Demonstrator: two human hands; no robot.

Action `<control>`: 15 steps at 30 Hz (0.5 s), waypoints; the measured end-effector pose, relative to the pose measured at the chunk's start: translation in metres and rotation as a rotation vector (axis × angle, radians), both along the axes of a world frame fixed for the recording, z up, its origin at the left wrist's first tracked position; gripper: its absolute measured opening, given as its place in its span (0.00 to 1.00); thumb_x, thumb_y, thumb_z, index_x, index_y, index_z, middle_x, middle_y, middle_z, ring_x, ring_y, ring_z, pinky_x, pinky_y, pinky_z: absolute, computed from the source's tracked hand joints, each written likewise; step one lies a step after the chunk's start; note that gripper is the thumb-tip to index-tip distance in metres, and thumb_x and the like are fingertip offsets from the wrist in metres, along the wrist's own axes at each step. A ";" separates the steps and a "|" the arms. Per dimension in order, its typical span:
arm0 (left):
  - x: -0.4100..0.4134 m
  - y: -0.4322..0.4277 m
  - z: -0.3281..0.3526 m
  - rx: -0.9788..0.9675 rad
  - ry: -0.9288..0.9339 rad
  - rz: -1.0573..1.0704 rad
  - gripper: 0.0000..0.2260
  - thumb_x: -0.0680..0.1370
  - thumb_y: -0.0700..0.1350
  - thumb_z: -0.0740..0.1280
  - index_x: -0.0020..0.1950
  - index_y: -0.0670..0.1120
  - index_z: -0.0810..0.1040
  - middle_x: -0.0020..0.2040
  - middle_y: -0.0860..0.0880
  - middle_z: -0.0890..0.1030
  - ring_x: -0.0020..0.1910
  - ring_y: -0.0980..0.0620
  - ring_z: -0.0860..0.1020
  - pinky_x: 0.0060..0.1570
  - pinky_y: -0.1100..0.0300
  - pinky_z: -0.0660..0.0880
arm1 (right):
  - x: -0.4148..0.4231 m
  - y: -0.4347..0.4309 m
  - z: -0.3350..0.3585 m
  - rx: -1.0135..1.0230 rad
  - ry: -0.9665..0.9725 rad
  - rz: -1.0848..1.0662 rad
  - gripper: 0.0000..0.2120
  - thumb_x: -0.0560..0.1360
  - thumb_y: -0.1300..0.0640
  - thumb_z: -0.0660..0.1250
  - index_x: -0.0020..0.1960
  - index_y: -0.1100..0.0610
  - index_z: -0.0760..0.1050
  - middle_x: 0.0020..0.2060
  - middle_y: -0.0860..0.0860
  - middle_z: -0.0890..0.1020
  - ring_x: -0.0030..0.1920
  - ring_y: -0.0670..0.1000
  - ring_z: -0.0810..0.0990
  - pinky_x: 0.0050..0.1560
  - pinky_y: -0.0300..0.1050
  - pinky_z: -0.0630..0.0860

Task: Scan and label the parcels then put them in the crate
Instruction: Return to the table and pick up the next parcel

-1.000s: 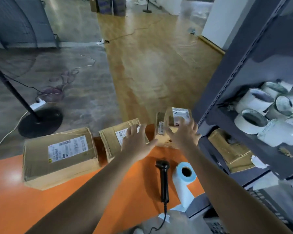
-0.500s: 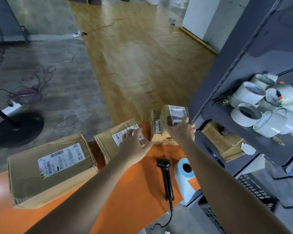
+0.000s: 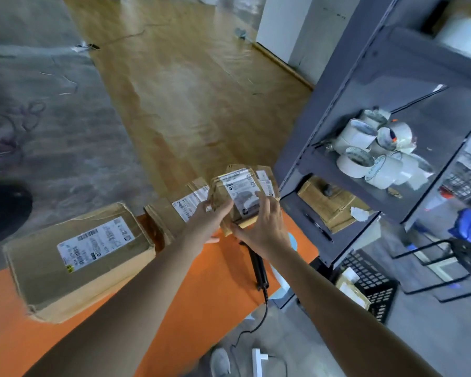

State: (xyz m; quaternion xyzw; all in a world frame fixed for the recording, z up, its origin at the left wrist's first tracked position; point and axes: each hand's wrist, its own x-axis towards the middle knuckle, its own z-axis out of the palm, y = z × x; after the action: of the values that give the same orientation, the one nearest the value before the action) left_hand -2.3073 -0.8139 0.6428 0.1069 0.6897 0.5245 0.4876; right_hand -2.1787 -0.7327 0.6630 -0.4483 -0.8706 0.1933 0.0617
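A small cardboard parcel (image 3: pixel 238 190) with a white label is lifted above the far right corner of the orange table (image 3: pixel 207 289). My right hand (image 3: pixel 264 227) grips its near side and my left hand (image 3: pixel 210 221) holds its left side. Behind it another small parcel (image 3: pixel 267 176) stays on the table. A medium parcel (image 3: pixel 174 216) lies to the left, partly hidden by my left hand. A large labelled parcel (image 3: pixel 79 254) sits further left. A black handheld scanner (image 3: pixel 259 268) lies on the table under my right wrist. A black crate (image 3: pixel 370 284) stands on the floor to the right.
A grey metal shelf unit (image 3: pixel 346 110) stands at the right, with tape rolls (image 3: pixel 370 151) on one shelf and flattened cardboard (image 3: pixel 326 202) below. A label roll (image 3: pixel 292 240) peeks out behind my right wrist. A black round stand base (image 3: pixel 3 210) sits on the floor at the left.
The small parcel has been lifted off the table and drawn toward me. My left hand left the medium parcel and now holds the small one too. The view has swung right.
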 end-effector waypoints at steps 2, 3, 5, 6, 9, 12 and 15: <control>0.006 -0.005 -0.004 0.020 -0.053 0.026 0.40 0.68 0.63 0.75 0.74 0.54 0.61 0.65 0.47 0.74 0.58 0.46 0.77 0.43 0.52 0.82 | 0.009 -0.008 -0.007 0.017 0.031 0.012 0.50 0.67 0.33 0.71 0.78 0.50 0.48 0.72 0.53 0.58 0.73 0.55 0.60 0.69 0.50 0.66; 0.008 -0.007 -0.006 0.035 -0.082 0.043 0.39 0.67 0.61 0.76 0.73 0.54 0.62 0.65 0.47 0.74 0.58 0.45 0.78 0.43 0.51 0.82 | 0.013 -0.010 -0.010 0.019 0.037 0.017 0.50 0.67 0.33 0.70 0.78 0.50 0.48 0.72 0.52 0.58 0.73 0.55 0.60 0.68 0.50 0.67; 0.013 -0.010 -0.009 0.061 -0.113 0.055 0.37 0.67 0.56 0.78 0.71 0.55 0.63 0.65 0.47 0.75 0.56 0.44 0.79 0.42 0.49 0.83 | 0.022 -0.012 -0.015 0.025 0.042 0.035 0.52 0.67 0.31 0.69 0.78 0.49 0.46 0.73 0.52 0.57 0.73 0.54 0.60 0.68 0.52 0.69; 0.015 -0.012 -0.011 0.065 -0.115 0.048 0.37 0.67 0.54 0.78 0.70 0.55 0.62 0.65 0.47 0.74 0.56 0.44 0.80 0.42 0.48 0.83 | 0.026 -0.011 -0.018 0.038 0.042 0.057 0.52 0.67 0.31 0.69 0.79 0.49 0.45 0.73 0.51 0.57 0.73 0.54 0.60 0.68 0.53 0.69; 0.021 -0.015 -0.013 0.060 -0.111 0.042 0.39 0.69 0.48 0.77 0.73 0.58 0.59 0.65 0.46 0.74 0.51 0.42 0.82 0.43 0.45 0.82 | 0.039 -0.003 -0.027 0.038 0.053 0.161 0.52 0.68 0.30 0.68 0.80 0.49 0.45 0.73 0.51 0.58 0.73 0.53 0.61 0.68 0.52 0.69; 0.027 -0.018 -0.016 0.041 -0.084 0.068 0.40 0.69 0.45 0.77 0.74 0.61 0.59 0.66 0.48 0.73 0.53 0.40 0.81 0.48 0.42 0.81 | 0.052 0.009 -0.034 -0.103 0.186 0.202 0.45 0.72 0.34 0.67 0.79 0.48 0.49 0.71 0.49 0.62 0.69 0.51 0.66 0.61 0.45 0.69; 0.037 -0.022 -0.021 0.015 -0.044 0.079 0.38 0.70 0.46 0.76 0.74 0.61 0.59 0.67 0.51 0.73 0.58 0.41 0.78 0.49 0.43 0.80 | 0.065 0.023 -0.044 -0.195 0.228 0.209 0.32 0.79 0.43 0.63 0.78 0.51 0.57 0.71 0.53 0.67 0.68 0.53 0.69 0.58 0.41 0.65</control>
State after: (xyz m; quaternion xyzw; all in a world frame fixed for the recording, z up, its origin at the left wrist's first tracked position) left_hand -2.2707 -0.8360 0.6214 0.0717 0.6783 0.5509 0.4809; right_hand -2.1139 -0.7093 0.6193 -0.3342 -0.8770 0.3317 0.0955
